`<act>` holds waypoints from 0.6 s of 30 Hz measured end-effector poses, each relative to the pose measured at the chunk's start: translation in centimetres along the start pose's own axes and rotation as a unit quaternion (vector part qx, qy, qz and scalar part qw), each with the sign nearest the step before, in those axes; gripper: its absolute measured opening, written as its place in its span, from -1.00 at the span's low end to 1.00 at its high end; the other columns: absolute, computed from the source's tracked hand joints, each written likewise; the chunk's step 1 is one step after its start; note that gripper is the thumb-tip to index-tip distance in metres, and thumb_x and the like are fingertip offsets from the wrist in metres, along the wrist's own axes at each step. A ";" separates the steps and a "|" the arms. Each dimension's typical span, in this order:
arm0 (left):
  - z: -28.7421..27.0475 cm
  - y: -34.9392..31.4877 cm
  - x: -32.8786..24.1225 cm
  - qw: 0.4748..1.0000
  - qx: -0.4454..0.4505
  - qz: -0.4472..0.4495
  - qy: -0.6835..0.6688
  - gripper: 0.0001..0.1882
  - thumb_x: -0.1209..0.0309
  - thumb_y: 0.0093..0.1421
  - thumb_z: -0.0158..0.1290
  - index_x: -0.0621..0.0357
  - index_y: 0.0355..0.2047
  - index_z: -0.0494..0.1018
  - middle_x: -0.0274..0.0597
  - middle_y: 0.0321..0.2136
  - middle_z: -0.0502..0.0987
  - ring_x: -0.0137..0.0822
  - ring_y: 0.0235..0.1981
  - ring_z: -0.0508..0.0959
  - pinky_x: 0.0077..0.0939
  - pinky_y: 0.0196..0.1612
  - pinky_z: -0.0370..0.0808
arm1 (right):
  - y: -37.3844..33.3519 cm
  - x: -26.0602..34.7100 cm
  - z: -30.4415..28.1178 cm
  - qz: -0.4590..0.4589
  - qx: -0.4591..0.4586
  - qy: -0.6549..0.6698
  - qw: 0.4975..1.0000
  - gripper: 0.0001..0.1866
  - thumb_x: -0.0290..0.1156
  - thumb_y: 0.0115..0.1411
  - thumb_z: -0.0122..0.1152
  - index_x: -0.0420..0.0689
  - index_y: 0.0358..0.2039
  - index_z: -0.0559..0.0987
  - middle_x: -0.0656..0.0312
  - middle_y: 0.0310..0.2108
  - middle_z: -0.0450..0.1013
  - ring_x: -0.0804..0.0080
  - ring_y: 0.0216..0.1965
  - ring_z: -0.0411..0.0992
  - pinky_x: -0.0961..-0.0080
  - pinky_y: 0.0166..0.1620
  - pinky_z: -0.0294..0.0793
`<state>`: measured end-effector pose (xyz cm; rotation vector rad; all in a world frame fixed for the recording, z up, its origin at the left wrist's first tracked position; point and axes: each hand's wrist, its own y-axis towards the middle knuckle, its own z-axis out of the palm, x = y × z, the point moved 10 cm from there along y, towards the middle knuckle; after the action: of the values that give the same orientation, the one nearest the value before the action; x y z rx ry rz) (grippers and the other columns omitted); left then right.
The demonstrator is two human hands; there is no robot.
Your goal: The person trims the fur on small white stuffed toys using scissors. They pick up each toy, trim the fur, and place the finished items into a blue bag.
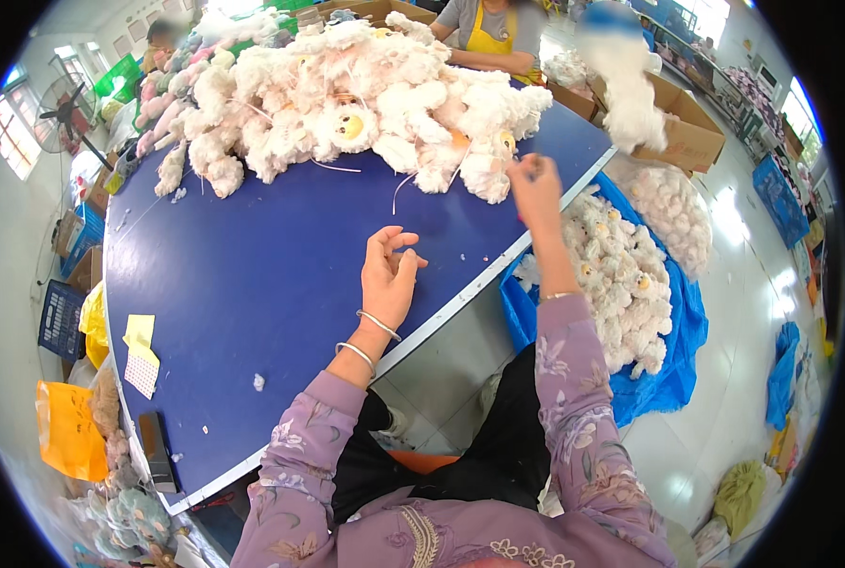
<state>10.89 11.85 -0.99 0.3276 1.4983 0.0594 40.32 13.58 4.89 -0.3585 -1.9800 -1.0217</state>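
A large heap of fluffy white plush toys (290, 104) with yellow-centred faces covers the far side of the blue table (252, 275). Above the table's middle is my left hand (389, 279), its fingers loosely curled and apart, with nothing visible in them. My right hand (536, 194) is raised close to the plush toy (489, 166) at the heap's right end. Its fingertips are pinched together and slightly blurred; what they hold, if anything, does not show. White strings (337, 168) trail from several toys onto the table.
A blue sack (687, 327) of similar plush toys stands on the floor beside the table's right edge. Cardboard boxes (687, 118) are at the back right. Yellow paper (139, 331) and a dark oblong object (156, 450) lie near the left edge. Across the table is a person in a yellow apron (491, 38).
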 end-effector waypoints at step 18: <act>-1.4 0.1 0.6 0.999 -0.024 -0.016 -0.037 -0.28 0.32 0.14 0.17 0.20 0.20 0.04 0.03 0.03 0.31 -0.43 -0.40 0.54 -0.60 -0.36 0.46 | -10.2 9.1 4.9 -0.064 0.286 0.100 0.951 -0.79 -0.48 -0.02 0.19 -0.23 -0.36 0.41 0.19 -0.56 0.38 0.57 -0.55 0.30 0.55 -0.45 0.34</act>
<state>9.58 12.37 -1.55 0.2642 1.4270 0.0578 26.28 9.85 5.36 0.1870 -2.0233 -0.4924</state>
